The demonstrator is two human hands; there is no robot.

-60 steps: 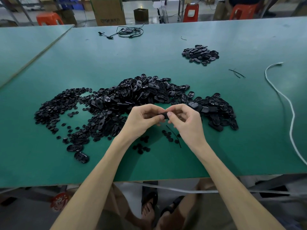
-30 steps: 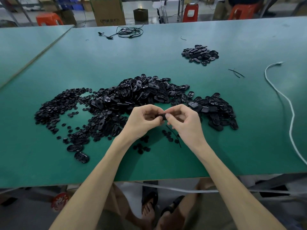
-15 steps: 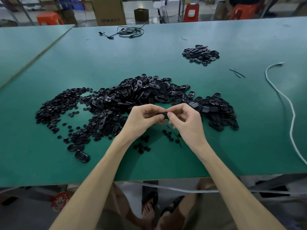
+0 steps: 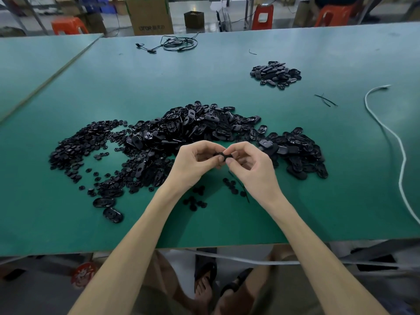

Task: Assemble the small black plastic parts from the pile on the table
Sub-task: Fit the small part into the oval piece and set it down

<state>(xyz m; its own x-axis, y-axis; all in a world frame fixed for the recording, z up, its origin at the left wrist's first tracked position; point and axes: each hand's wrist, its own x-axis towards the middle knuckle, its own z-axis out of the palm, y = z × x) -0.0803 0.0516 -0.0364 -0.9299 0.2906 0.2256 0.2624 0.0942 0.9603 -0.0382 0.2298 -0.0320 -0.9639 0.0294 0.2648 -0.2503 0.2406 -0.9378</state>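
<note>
The small black part (image 4: 220,154) is pinched between both hands, held just above the green bench (image 4: 295,201), right in front of the big pile (image 4: 193,133). The left hand (image 4: 193,165) has its thumb and fingers curled round one end, and the right hand (image 4: 252,171) pinches the other end with its fingertips. Can't tell if it's one piece or two pressed together, it's too small and half hidden.

The big pile is mostly oval shells, spreading off to the left into small round bits (image 4: 77,151). A few loose discs (image 4: 195,201) lie on the bench under the wrists. A smaller heap (image 4: 276,73) sits well apart at the far right. A white cord (image 4: 396,142) snakes down the right side, and a black cable (image 4: 179,44) lies coiled at the far edge.

Writing-wise, the cardboard box (image 4: 148,14) behind the bench has print that looks like "OTOR" plus something, but it's too blurry to be sure. There's also a red round sticker (image 4: 83,275) under the bench, unreadable.
</note>
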